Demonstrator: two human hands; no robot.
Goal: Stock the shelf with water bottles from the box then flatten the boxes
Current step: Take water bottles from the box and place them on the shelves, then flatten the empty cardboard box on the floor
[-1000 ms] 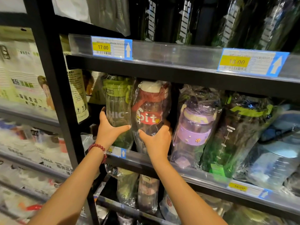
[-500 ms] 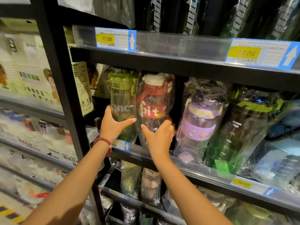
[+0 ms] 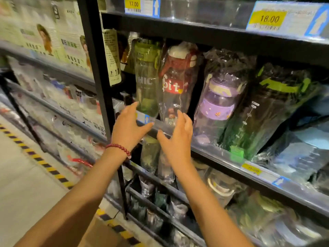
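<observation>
The red-capped bottle [image 3: 175, 82] stands upright in its clear plastic sleeve on the shelf [image 3: 222, 157], pressed against the green-capped bottle [image 3: 146, 77] on its left. Neither is held: the left hand [image 3: 128, 129] and right hand [image 3: 176, 139] hover just below and in front of their bases with fingers spread and loose, grasping nothing, the left fingertips close to the shelf's front rail and the right ones near the foot of the red-capped bottle, though blur makes it hard to say whether anything touches. These look like empty, rigid plastic bottles, so probably light and stiff, but the loose wrapping is likely slick and crinkly and could slide over the body; a firm hold around the mid-body, squeezing through the film, seems safer than pinching the sleeve's slack top. To the right of the hands a purple bottle [image 3: 219, 100] leans, then a dark green one [image 3: 267, 111]. A red bead bracelet [image 3: 119, 148] circles the left wrist, and part of a cardboard box [image 3: 103, 234] shows on the floor below the arms.
</observation>
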